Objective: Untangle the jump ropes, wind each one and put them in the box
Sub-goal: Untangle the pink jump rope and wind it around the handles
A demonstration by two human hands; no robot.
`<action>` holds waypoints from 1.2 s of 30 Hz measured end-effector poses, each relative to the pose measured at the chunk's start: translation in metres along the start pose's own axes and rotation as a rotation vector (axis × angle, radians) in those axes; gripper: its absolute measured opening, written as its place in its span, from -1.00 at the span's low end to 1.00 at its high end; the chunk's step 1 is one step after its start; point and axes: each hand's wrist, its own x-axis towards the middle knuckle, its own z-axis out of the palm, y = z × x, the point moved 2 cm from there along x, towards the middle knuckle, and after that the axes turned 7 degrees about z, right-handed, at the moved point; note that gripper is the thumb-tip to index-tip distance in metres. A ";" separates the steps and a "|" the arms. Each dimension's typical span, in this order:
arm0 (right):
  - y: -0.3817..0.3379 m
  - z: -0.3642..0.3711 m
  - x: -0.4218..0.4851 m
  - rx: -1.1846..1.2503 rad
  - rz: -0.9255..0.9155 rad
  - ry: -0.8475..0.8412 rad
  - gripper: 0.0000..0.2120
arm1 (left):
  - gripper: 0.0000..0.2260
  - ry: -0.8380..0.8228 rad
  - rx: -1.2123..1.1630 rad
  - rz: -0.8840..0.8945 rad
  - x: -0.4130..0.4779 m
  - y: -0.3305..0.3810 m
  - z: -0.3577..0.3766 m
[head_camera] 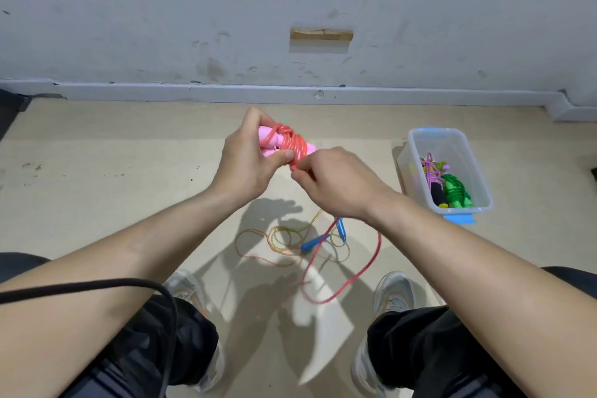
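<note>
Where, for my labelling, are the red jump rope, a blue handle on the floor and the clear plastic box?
red jump rope [292, 143]: head view, wound coils.
blue handle [315, 242]: head view, middle of shaft.
clear plastic box [442, 145]: head view, bare far wall.

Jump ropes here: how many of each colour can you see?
Red rope, partly wound: 1
Yellowish rope, blue handles, lying loose: 1
Pink-purple rope, in the box: 1
Green rope, in the box: 1
Total: 4

Four jump ropes [287, 142] [315, 241] [431, 174] [455, 191], one box [416, 145].
</note>
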 end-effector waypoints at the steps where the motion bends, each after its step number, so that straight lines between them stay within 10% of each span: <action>1: 0.003 -0.006 0.001 -0.006 -0.016 0.018 -0.66 | -0.63 -0.055 0.003 0.004 0.000 0.000 0.001; 8: 0.024 -0.031 0.008 0.368 -0.023 -0.041 -0.78 | -0.63 -0.431 -0.116 -0.002 0.003 0.000 -0.001; 20: 0.057 -0.023 0.018 1.141 0.069 -0.094 -0.76 | -0.46 -0.524 -0.741 -0.263 0.008 0.024 -0.016; 27: 0.033 0.017 0.012 1.278 0.389 -0.140 -0.68 | -0.54 -0.208 -0.957 -0.413 0.005 0.021 -0.013; 36: 0.018 0.020 0.005 0.837 0.261 -0.169 -0.76 | -0.61 0.159 -0.628 -0.414 0.011 0.005 -0.011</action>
